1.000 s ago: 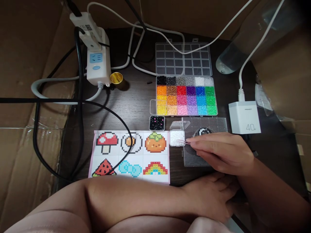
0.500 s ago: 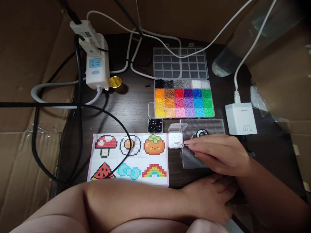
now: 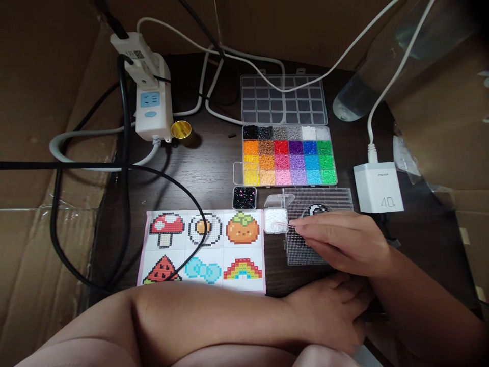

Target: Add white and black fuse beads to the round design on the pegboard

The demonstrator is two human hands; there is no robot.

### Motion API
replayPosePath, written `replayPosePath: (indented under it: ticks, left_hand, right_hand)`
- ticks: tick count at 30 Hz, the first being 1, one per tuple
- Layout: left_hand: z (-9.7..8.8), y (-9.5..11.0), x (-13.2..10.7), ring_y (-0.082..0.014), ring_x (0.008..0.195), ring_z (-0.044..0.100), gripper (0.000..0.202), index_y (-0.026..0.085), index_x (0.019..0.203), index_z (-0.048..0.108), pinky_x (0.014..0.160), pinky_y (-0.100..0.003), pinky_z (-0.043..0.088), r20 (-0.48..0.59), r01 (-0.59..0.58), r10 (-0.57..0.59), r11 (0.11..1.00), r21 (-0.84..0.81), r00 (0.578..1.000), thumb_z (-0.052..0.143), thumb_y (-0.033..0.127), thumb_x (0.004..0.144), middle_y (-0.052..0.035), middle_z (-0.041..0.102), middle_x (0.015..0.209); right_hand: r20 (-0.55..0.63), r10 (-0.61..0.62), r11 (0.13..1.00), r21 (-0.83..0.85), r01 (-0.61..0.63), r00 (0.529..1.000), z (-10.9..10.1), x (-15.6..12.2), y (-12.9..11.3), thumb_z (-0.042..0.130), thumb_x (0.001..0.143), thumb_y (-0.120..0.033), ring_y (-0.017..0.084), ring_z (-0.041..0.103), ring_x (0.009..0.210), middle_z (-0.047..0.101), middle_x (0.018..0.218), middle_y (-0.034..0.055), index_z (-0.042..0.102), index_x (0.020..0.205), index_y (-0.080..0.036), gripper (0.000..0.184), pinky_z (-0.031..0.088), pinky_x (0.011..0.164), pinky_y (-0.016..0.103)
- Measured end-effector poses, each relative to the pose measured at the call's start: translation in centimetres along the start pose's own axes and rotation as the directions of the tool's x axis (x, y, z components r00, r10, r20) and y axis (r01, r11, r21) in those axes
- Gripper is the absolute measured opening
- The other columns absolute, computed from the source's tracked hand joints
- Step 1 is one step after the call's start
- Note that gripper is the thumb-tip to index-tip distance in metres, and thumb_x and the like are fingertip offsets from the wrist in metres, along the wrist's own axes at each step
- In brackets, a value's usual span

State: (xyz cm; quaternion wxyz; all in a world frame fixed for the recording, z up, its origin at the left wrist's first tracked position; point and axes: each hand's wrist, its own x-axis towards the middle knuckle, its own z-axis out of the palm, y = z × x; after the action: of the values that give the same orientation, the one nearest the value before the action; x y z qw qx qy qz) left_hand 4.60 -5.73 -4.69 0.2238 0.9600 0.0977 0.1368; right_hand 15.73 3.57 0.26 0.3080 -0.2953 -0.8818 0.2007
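My right hand [image 3: 340, 242] pinches thin tweezers [image 3: 284, 225] whose tips reach into a small clear box of white beads [image 3: 275, 220]. The hand lies over a clear pegboard [image 3: 305, 250] that carries a small black-and-white bead figure [image 3: 316, 208]. My left hand [image 3: 336, 311] rests flat on the table edge below it, fingers together and partly under the right wrist, holding nothing visible. A pattern sheet [image 3: 202, 250] with mushroom, egg, orange, watermelon, bow and rainbow lies to the left.
A sorted tray of coloured beads [image 3: 289, 155] with its open lid [image 3: 282, 99] stands behind. A small box of black beads [image 3: 244, 197], a white charger [image 3: 379, 187], a power strip [image 3: 151, 104], a gold cap [image 3: 181, 129] and several cables surround the work area; cardboard walls enclose it.
The view shifted slightly a second ago. My right hand moved a little left, keeping the tweezer tips in the white bead box. The left hand stayed put.
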Motion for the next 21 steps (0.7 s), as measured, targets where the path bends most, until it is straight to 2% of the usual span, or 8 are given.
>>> replayPosePath:
  ticks: [5, 9, 11, 15, 21]
  left_hand:
    - [0.0, 0.0, 0.0, -0.0268, 0.137, 0.045, 0.045, 0.019, 0.120, 0.072, 0.119, -0.041, 0.023, 0.040, 0.001, 0.000, 0.999, -0.033, 0.999, 0.037, 0.036, 0.097, -0.0096, 0.058, 0.139]
    - [0.1, 0.0, 0.0, -0.0274, 0.137, 0.045, 0.041, 0.020, 0.112, 0.075, 0.119, -0.042, 0.023, 0.014, -0.005, 0.006, 0.999, -0.038, 1.000, 0.041, 0.036, 0.096, -0.0106, 0.059, 0.138]
    - [0.1, 0.0, 0.1, -0.0271, 0.137, 0.044, 0.042, 0.020, 0.114, 0.074, 0.119, -0.042, 0.022, 0.015, 0.003, -0.003, 0.999, -0.043, 1.000, 0.041, 0.037, 0.097, -0.0101, 0.059, 0.138]
    - [-0.4, 0.0, 0.2, -0.0264, 0.140, 0.041, 0.049, 0.014, 0.129, 0.065, 0.120, -0.040, 0.022, 0.096, 0.009, -0.002, 0.998, -0.068, 0.995, 0.032, 0.036, 0.100, -0.0108, 0.054, 0.144]
    - [-1.0, -0.2, 0.1, -0.0270, 0.140, 0.041, 0.048, 0.015, 0.128, 0.066, 0.120, -0.040, 0.019, 0.109, -0.010, 0.015, 0.999, -0.044, 0.994, 0.033, 0.033, 0.099, -0.0108, 0.054, 0.144]
  right_hand:
    - [0.010, -0.002, 1.000, -0.017, 0.002, 1.000, -0.2, -0.1, 0.0, 0.061, 0.087, -0.008, 0.017, 0.076, 0.087, 0.078, 0.099, 0.0078, 0.067, 0.107, -0.019, 0.024, 0.066, 0.073, 0.025]
    - [0.003, 0.003, 1.000, -0.029, -0.003, 1.000, -0.2, -0.1, 0.0, 0.061, 0.088, -0.008, 0.017, 0.077, 0.087, 0.078, 0.100, 0.0065, 0.067, 0.109, -0.021, 0.025, 0.066, 0.073, 0.026]
    - [-0.001, 0.003, 0.999, -0.034, -0.003, 1.000, -0.3, -0.1, -0.1, 0.061, 0.088, -0.008, 0.017, 0.076, 0.087, 0.078, 0.100, 0.0069, 0.067, 0.108, -0.020, 0.024, 0.066, 0.074, 0.026]
    - [-0.017, 0.002, 0.999, -0.037, -0.003, 1.000, -0.4, 0.0, -0.1, 0.062, 0.086, -0.007, 0.018, 0.077, 0.086, 0.078, 0.098, 0.0094, 0.068, 0.105, -0.018, 0.023, 0.066, 0.073, 0.025]
    - [-0.002, -0.015, 0.999, -0.042, 0.015, 1.000, -0.3, -0.1, 0.0, 0.062, 0.086, -0.007, 0.018, 0.077, 0.086, 0.078, 0.098, 0.0101, 0.068, 0.105, -0.017, 0.022, 0.066, 0.072, 0.026]
